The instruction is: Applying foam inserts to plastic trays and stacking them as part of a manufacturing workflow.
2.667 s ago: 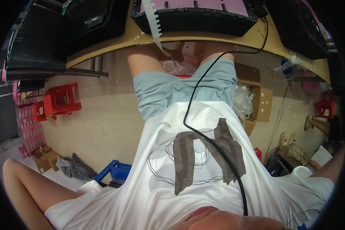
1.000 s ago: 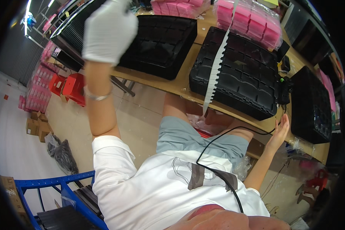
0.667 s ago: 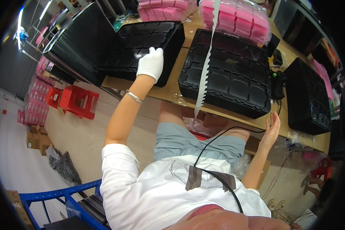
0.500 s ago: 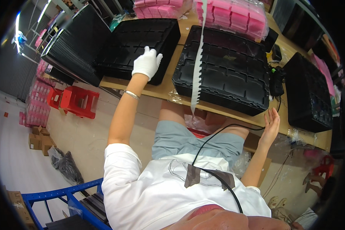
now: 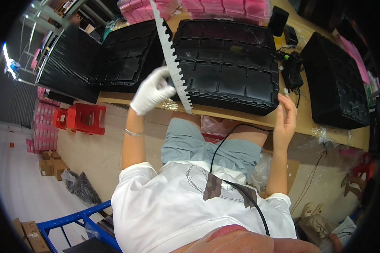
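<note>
A black molded plastic tray (image 5: 226, 69) with raised ridges lies on the table before me. My left hand (image 5: 152, 92), in a white glove, is at its near left side, with fingers curved and the thumb apart from them. A white strip with a toothed edge (image 5: 173, 63) hangs across the view and partly covers that spot, so contact there cannot be made out. My right hand (image 5: 285, 116) is bare, its slightly bent fingers apart and their tips at the tray's near right corner. Another black tray (image 5: 124, 57) lies to the left.
A tall stack of thin black trays (image 5: 67, 63) stands far left. Pink wrapped bundles (image 5: 228, 8) line the back. A black adapter with cables (image 5: 292, 76) and another black tray (image 5: 333, 80) are on the right. Red stools (image 5: 86, 119) and a blue metal frame (image 5: 78, 216) stand at left.
My left hand has left the left tray and come toward me, to the middle tray's left side. My right hand has risen to that tray's near right corner. The view has shifted.
</note>
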A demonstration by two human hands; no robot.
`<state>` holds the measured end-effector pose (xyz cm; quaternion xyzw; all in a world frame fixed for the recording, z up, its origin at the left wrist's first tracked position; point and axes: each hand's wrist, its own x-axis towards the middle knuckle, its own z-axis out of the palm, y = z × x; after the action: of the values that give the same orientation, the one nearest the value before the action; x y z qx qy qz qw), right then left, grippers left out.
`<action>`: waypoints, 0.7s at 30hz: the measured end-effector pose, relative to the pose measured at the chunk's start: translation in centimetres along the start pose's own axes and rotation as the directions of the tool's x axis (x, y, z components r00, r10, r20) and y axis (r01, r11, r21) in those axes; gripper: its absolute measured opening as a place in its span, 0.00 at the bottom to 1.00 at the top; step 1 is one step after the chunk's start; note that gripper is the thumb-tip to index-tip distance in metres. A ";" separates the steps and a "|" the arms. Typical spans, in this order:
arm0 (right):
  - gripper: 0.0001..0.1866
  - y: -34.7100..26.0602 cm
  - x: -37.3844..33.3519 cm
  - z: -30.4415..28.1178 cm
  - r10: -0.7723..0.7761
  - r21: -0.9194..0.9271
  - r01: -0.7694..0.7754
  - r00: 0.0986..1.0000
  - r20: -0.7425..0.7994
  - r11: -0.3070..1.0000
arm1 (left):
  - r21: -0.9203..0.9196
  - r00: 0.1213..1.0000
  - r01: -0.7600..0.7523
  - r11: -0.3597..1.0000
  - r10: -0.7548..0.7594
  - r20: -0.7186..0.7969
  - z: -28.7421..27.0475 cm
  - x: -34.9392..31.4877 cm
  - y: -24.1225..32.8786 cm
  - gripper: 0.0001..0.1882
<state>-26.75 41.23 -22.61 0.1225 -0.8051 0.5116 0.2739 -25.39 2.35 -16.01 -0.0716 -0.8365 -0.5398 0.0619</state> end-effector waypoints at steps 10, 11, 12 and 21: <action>0.21 -7.5 -5.2 9.5 0.087 0.434 -0.460 0.757 0.647 0.774 | -0.513 0.957 0.072 0.856 -0.204 -0.206 4.8 -2.4 3.6 0.13; 0.21 -7.3 -5.7 10.6 0.093 0.431 -0.461 0.759 0.645 0.775 | -0.515 0.958 0.074 0.854 -0.204 -0.200 4.3 -2.5 2.9 0.13; 0.17 -7.1 -6.2 11.5 0.124 0.528 -0.586 0.733 0.669 0.615 | -0.497 0.954 0.055 0.866 -0.192 -0.229 3.9 -2.7 1.6 0.15; 0.07 -9.7 -6.5 15.2 0.237 0.548 -0.687 0.701 0.672 0.477 | -0.503 0.927 0.349 0.791 -0.369 0.063 3.9 -6.5 -3.4 0.12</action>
<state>-21.57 22.79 -23.96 0.1244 -0.5475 0.8065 -0.1852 -19.73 4.15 -21.86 0.0848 -0.6624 -0.7429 -0.0466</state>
